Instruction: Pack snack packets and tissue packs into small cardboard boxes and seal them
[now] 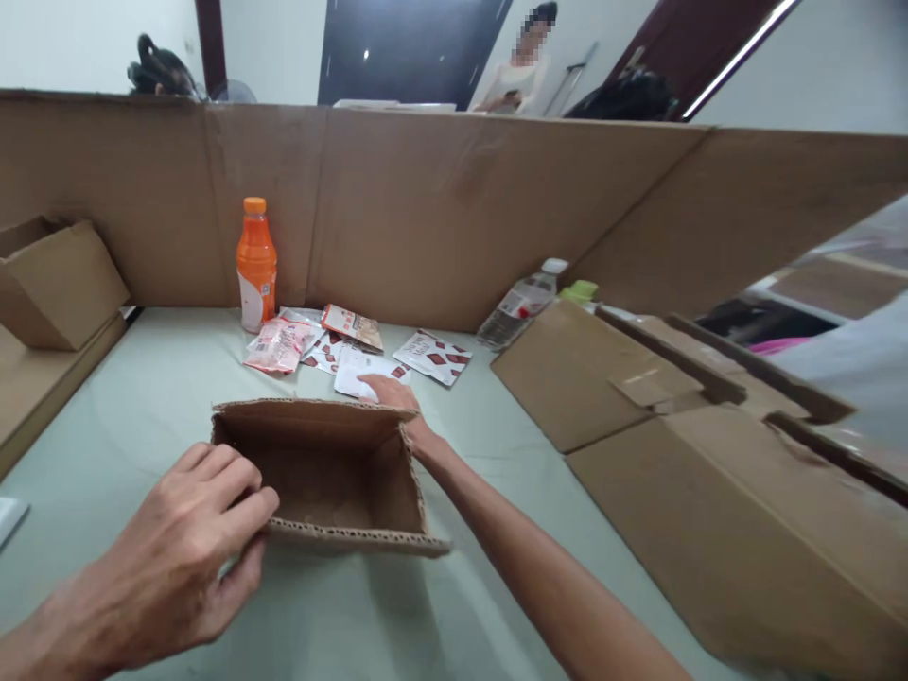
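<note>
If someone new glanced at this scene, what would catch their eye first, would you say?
Probably the open cardboard box in the middle of the table, with the left hand gripping its near corner. Just beyond it, the right hand rests on a white packet among scattered sachets. The bright orange bottle stands upright against the cardboard wall behind.

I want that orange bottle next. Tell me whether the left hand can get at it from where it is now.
Probably yes. The left hand grips the small open box at its near corner; the orange bottle stands upright beyond it, with bare table between. Only the pink packet lies nearby.
</note>
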Tool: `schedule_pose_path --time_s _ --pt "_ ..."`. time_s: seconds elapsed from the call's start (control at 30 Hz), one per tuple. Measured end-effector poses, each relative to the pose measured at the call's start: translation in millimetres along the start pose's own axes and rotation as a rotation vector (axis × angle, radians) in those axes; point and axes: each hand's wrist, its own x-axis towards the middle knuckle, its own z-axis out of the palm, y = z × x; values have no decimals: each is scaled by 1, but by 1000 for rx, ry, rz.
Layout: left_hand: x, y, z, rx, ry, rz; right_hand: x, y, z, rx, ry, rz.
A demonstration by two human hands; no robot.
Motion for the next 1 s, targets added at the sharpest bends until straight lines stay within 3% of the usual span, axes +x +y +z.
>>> schedule_pose_path --time_s 0.2,0.3,0.37,0.5,0.63,0.73,0.8,0.9,1.0 --pt "0 -5 10 -99 22 -34 104 -36 15 -16 -23 -238" --pt "-6 -10 24 -86 119 6 140 -59 32 27 -55 -412" --pt "-10 -13 31 -81 176 14 150 -71 38 63 -63 -466" --pt "-9 -13 25 -108 129 -9 135 -79 29 153 -4 -425" --pt "-3 -7 7 -154 1 -31 90 -59 -13 273 137 -284" --pt "-3 -6 4 -146 5 12 49 -31 -65 370 259 -144" --pt "-3 -8 5 -137 3 33 22 -19 -105 549 379 -43" --pt "-4 -12 6 -108 -14 64 -14 -24 -159 869 650 3" --pt "-3 -15 4 -77 -28 92 -34 -50 -196 917 831 -109"
